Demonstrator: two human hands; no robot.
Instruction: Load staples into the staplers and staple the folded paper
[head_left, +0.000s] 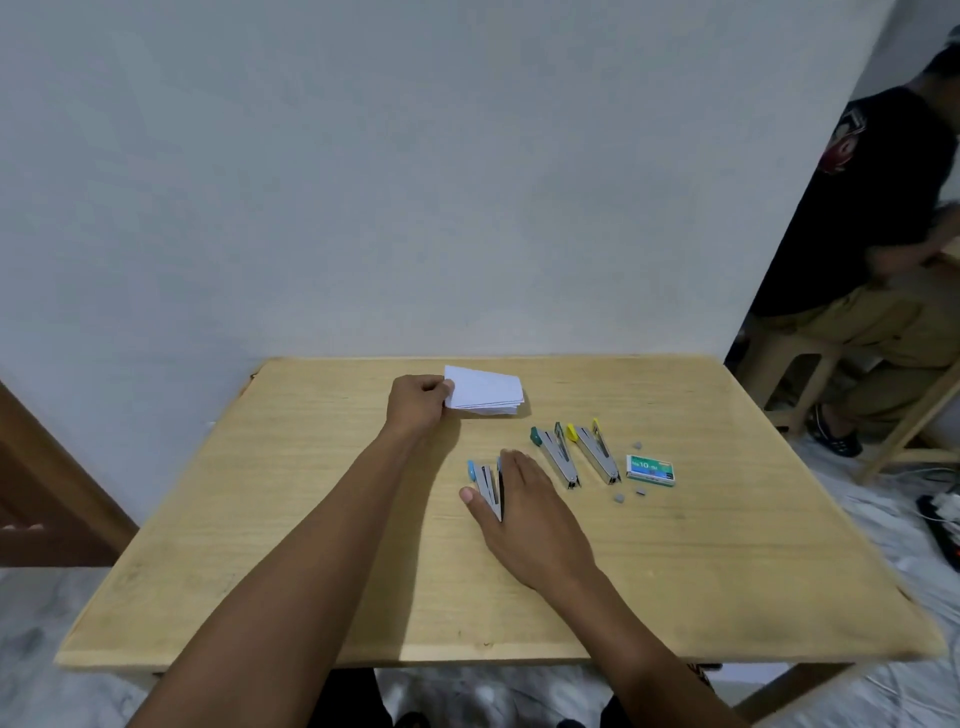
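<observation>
While both bare arms stretch forward over the wooden table (311, 545), the left hand (415, 405) reaches farthest, its fingers curled and pinched shut on the near-left edge of the folded paper (485, 391), a white stack lying at the far middle of the tabletop; the right hand (524, 506) lies lower and nearer, palm down, with the thumb spread to the left and the fingers extended along the right side of the blue-tipped stapler (487, 488), so that the tool sits between thumb and fingers (whether the hand actually clamps it or merely rests against it, I cannot tell); this stapler lies hinged open on the wood. Just to the right lie two more opened staplers side by side, the green-tipped stapler (556, 457) and then the yellow-tipped stapler (597, 454), both angled with their coloured ends toward the wall; beside them sits the staple box (651, 470), a small green-and-white carton lying flat and closed, its contents hidden; a few small grey staple strips (619, 498) lie loose around it on the table.
</observation>
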